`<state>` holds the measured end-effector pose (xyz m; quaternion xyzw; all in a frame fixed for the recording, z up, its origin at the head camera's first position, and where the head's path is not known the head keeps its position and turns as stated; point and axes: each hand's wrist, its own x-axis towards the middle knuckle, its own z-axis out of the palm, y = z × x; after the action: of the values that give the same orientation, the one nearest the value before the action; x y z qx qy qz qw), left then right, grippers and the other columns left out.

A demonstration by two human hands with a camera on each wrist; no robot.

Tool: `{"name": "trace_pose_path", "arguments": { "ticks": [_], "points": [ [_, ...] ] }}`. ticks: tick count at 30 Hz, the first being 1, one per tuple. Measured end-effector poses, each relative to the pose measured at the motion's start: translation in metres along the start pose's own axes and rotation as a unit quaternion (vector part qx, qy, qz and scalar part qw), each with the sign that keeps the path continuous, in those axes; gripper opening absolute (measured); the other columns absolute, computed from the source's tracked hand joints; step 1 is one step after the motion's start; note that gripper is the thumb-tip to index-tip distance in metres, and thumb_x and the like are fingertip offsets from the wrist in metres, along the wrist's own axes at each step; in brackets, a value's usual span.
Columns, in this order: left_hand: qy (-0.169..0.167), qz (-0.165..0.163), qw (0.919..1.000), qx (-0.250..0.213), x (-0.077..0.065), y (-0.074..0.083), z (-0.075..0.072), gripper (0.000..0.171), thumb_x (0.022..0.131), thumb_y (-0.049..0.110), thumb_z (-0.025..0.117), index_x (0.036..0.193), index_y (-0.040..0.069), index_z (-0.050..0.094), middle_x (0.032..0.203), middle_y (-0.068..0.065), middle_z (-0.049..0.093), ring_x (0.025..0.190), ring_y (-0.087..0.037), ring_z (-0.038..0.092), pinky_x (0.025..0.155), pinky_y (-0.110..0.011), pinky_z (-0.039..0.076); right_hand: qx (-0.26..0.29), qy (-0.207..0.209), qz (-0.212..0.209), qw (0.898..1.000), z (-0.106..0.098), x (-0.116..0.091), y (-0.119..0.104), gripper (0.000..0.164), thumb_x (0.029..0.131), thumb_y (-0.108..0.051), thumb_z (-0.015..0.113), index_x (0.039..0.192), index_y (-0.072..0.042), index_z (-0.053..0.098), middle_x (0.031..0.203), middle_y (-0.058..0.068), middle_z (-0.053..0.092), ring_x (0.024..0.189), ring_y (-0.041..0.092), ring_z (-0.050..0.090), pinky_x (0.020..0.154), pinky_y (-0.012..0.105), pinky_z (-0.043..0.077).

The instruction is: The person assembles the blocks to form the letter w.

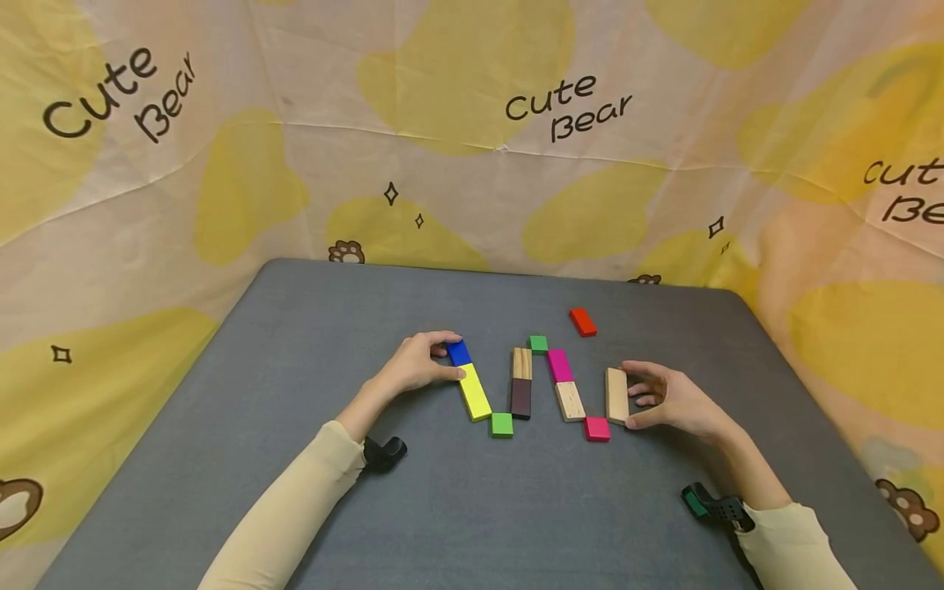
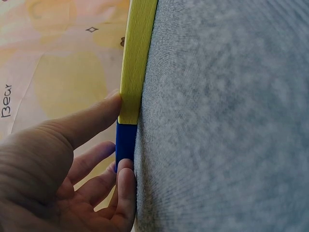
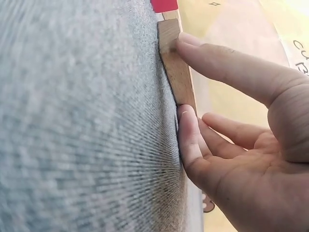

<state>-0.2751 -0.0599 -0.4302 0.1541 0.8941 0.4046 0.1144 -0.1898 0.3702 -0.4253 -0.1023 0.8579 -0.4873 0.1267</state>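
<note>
In the head view, several wooden blocks lie in a zigzag row on the grey table. My left hand [image 1: 415, 360] is at the row's left end. Its index finger bends over the far end of a blue block [image 1: 459, 353], and its thumb touches the side of the adjoining yellow block [image 1: 475, 395]. At the right end, my right hand [image 1: 673, 401] holds a plain wooden block [image 1: 616, 397] between the thumb at its near end and a finger at its far end. A pink-red block [image 1: 597, 429] lies beside that plain block's near end.
Between the hands lie green blocks [image 1: 501, 425], a dark brown block [image 1: 520, 399], a striped wooden block [image 1: 522, 363], a magenta block [image 1: 560, 365] and a pale wooden block [image 1: 570, 401]. A red block [image 1: 583, 322] lies apart behind the row. A printed cloth [image 1: 457, 106] hangs behind the table [image 1: 442, 508].
</note>
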Motion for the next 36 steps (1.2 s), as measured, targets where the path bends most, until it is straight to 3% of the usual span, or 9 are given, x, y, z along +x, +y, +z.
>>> {"name": "trace_pose_path", "arguments": {
  "ticks": [36],
  "points": [
    [-0.001, -0.001, 1.0000, 0.001, 0.0004, -0.0002, 0.0008, 0.062, 0.080, 0.027, 0.085, 0.136, 0.017, 0.061, 0.132, -0.009, 0.058, 0.115, -0.023, 0.057, 0.096, -0.043, 0.044, -0.022, -0.007, -0.018, 1.000, 0.0019, 0.0036, 0.0048, 0.086, 0.074, -0.014, 0.088, 0.145, -0.002, 0.043, 0.140, 0.016, 0.047, 0.111, 0.033, 0.051, 0.085, 0.026, 0.048]
  ]
}}
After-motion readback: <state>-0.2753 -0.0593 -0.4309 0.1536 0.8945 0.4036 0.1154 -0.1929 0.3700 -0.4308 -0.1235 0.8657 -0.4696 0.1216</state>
